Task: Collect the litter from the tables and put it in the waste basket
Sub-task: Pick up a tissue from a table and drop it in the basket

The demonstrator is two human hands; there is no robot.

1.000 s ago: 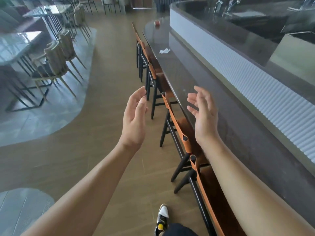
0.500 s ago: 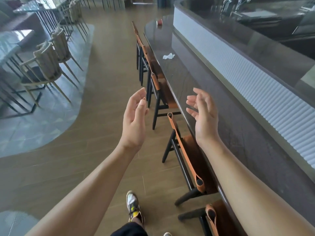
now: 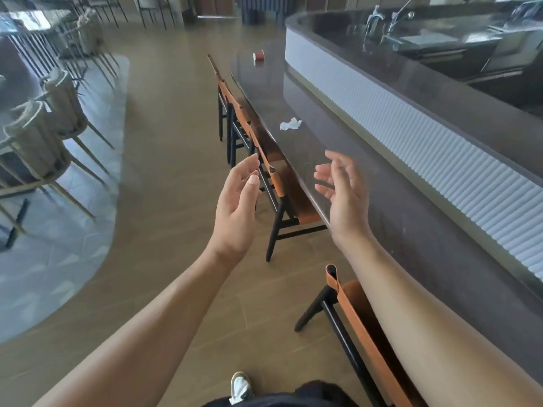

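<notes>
My two bare arms reach forward, and neither hand holds anything. My left hand (image 3: 235, 207) has its palm turned inward, with the fingers loosely bent and close together. My right hand (image 3: 345, 195) faces it with relaxed, slightly spread fingers, and hovers above the near edge of a long dark counter (image 3: 411, 230) that runs from 5 o'clock up to 12.

I judge the hands are kept free and raised to gather the next piece of litter. A crumpled white tissue (image 3: 291, 124) lies on the counter at 11 o'clock from my right hand, near but apart from it. Well beyond, also around 11 o'clock, a small red cup (image 3: 259, 56) seems tipped on its side.

Orange-backed chairs (image 3: 296, 201) are tucked under the counter's edge, so the reach goes over them. No waste basket is in view.
</notes>
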